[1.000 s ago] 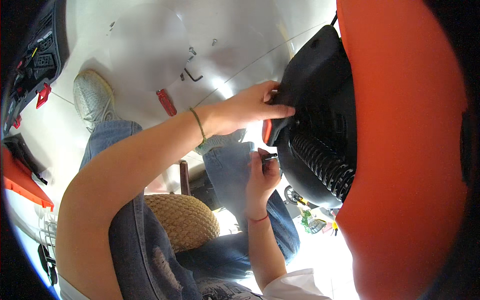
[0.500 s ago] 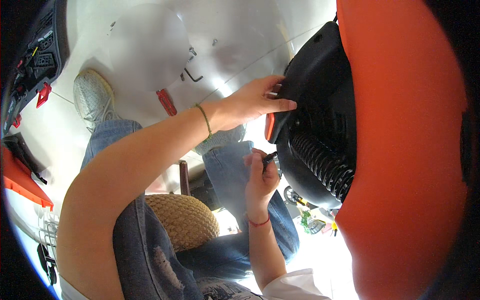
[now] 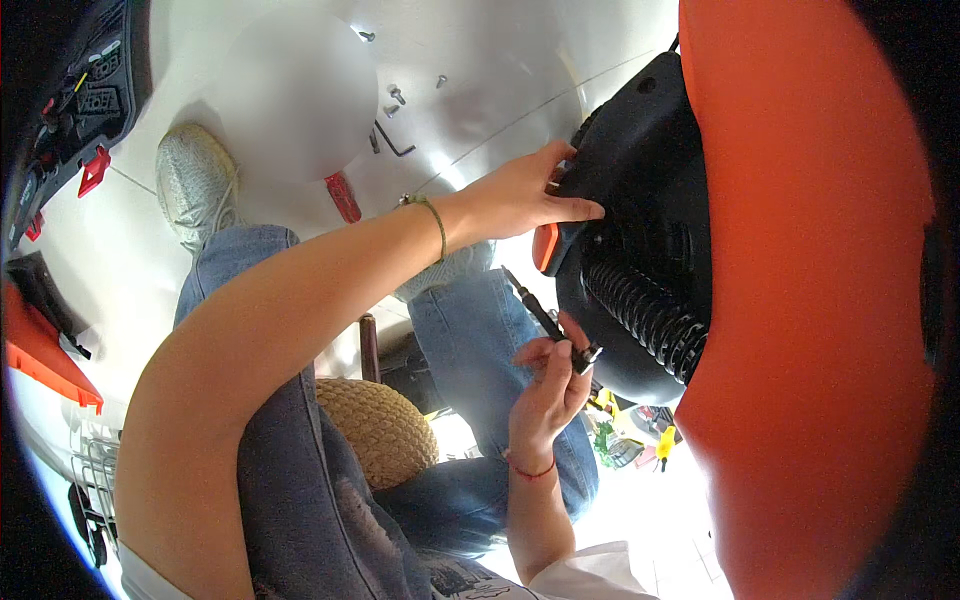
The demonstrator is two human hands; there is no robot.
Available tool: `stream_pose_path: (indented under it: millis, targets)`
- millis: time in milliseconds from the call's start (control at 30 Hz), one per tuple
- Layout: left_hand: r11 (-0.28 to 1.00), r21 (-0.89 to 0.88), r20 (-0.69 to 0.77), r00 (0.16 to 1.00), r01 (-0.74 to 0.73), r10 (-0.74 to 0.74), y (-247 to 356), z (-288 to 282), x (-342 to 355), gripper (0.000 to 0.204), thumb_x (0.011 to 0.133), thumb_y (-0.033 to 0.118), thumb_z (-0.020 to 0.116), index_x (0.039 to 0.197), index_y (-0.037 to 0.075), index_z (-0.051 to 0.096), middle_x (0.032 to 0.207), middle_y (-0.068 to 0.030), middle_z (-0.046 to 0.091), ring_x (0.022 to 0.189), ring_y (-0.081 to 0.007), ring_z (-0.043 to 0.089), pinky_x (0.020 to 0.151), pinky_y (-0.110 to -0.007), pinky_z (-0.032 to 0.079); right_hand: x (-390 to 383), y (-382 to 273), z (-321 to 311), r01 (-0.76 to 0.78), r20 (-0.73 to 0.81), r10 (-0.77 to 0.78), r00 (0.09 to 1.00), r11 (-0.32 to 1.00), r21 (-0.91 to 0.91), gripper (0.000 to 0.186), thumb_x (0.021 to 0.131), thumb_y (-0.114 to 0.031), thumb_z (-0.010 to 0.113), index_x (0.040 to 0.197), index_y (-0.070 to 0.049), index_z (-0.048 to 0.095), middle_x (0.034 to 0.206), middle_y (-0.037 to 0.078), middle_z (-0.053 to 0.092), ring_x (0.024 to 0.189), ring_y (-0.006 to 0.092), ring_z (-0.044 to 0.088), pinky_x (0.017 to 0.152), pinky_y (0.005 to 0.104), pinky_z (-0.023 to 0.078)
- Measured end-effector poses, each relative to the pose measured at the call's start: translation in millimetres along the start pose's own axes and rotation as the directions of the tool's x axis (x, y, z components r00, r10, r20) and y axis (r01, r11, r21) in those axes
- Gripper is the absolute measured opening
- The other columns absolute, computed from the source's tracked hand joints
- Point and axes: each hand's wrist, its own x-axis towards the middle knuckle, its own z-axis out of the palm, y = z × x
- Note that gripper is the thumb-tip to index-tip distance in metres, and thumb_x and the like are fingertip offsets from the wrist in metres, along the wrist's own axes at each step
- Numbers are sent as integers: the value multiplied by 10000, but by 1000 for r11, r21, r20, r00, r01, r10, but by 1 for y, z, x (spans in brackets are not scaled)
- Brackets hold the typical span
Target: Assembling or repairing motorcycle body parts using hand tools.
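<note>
My left hand point(image 3: 520, 200) grips the edge of a black plastic fender point(image 3: 640, 130), thumb on the near face and fingers round the far side. An orange reflector point(image 3: 545, 247) sits on the fender just below that hand. Lower down, my right hand point(image 3: 550, 395) is closed on a slim black hand tool point(image 3: 540, 315), whose exact kind I cannot make out. It slants up to the left, a narrow end at the top and a silver piece by my fingers. The tool is apart from the fender. A black coil spring point(image 3: 650, 320) lies to its right.
A large orange body panel point(image 3: 800, 300) fills the right side. Several screws point(image 3: 397, 96), a hex key point(image 3: 394, 142) and a red-handled tool point(image 3: 342, 197) lie on the floor. An open toolbox point(image 3: 85, 120) stands far left; a woven stool point(image 3: 375, 430) is beneath me.
My right hand has moved slightly down and right and turned, so more of the black tool shows. My left hand keeps its hold on the fender. The whole view has shifted slightly.
</note>
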Motion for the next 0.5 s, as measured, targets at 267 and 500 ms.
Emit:
stream_pose_path:
  millis: [267, 500]
  targets:
    - [993, -103, 80, 995, 64, -56, -2, 0, 2, 751, 754, 443, 720, 1234, -67, 448, 1083, -218, 605, 1021, -272, 583, 907, -331, 426, -25, -1, 20, -189, 325, 5, 946, 822, 537, 411, 888, 21, 442, 1297, 38, 409, 1193, 155, 522, 1059, 230, 534, 897, 348, 448]
    - [989, -46, 129, 983, 141, -134, 14, -3, 0, 582, 814, 358, 665, 1179, -54, 478, 909, -150, 641, 776, -221, 622, 809, -310, 451, -19, 5, 31, -467, 407, 273, 872, 711, 525, 444, 873, 68, 438, 1310, 2, 388, 1158, 112, 527, 1107, 229, 520, 969, 372, 404]
